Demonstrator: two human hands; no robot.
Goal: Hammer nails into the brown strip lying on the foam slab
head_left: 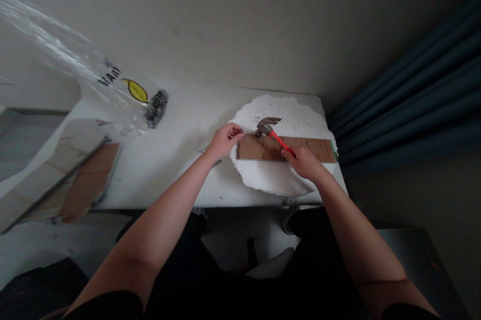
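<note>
My right hand is wrapped around the red handle of a claw hammer. The hammer's dark metal head is over the left half of a brown wooden board, claw pointing away from me. At the board's left end is my left hand, its thumb and fingers pinched together near the far corner. Whatever is between those fingertips is too small to make out. Small dark marks or holes dot the wood close to the fingertips. Beneath the board lies a rough-edged white slab with speckles on its far part.
Clear plastic wrap with a yellow leaf-shaped print hangs over the left of the white table. Several boards lean at the table's left end. A wall rises behind, and a dark blue curtain hangs to the right.
</note>
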